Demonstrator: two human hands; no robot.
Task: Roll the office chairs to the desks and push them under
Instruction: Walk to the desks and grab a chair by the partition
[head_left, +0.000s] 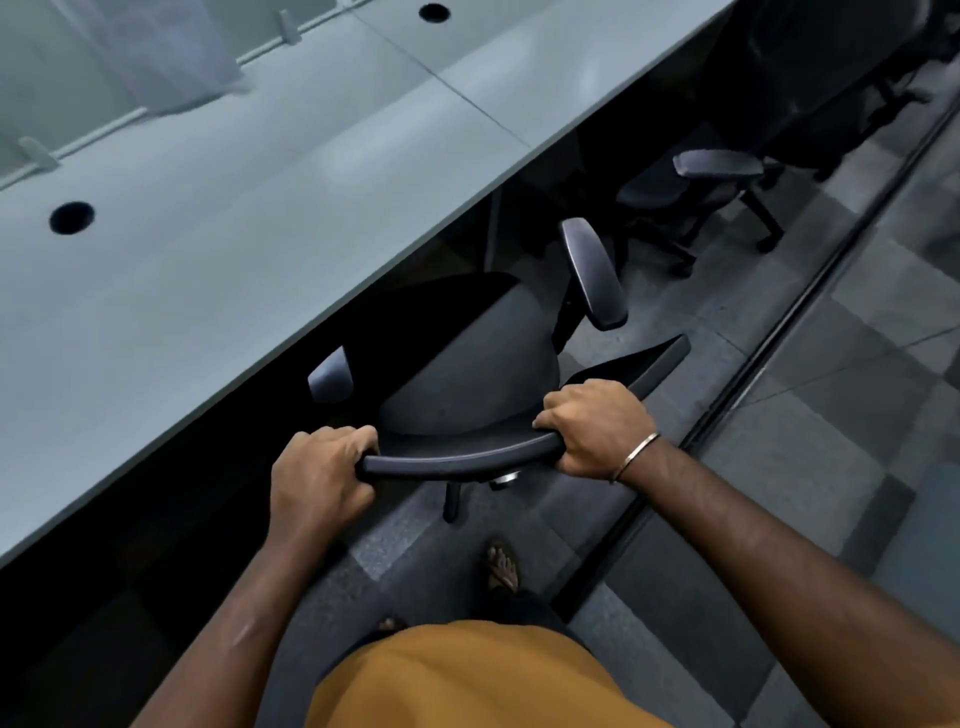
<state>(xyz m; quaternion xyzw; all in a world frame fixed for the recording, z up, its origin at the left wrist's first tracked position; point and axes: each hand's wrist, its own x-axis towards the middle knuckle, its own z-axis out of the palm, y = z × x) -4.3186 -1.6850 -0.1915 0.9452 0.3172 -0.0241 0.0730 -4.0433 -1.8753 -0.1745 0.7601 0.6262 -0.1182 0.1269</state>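
A: What takes up most of the view?

B: A long grey desk (218, 270) running diagonally from lower left to upper right, with two round cable holes (71, 218) in its top and a frosted divider panel (104, 67) along its far edge. Beneath and beside it lies a floor of grey carpet tiles (841, 405), crossed by a dark strip parallel to the desk.

A: And the chair?

B: The black office chair (467, 374) stands at the desk edge, its seat partly beneath the desktop. One armrest (595, 273) sticks out clear of the desk; the other armrest (331, 375) sits right at the desk's edge, mostly hidden under it.

A: Anything nearby?

B: A second office chair (701, 182) stands farther along, tucked partly under the desk, well apart from the first.

A: The hands?

B: Both grip the top of the backrest (457, 457). The left hand (319, 475) curls round its left end; the right hand (592, 426), with a thin metal bangle (636, 457) on the wrist, wraps its fingers over the right part.

A: Smaller things?

B: A sandalled foot (503, 564) stands on the floor behind the chair base.
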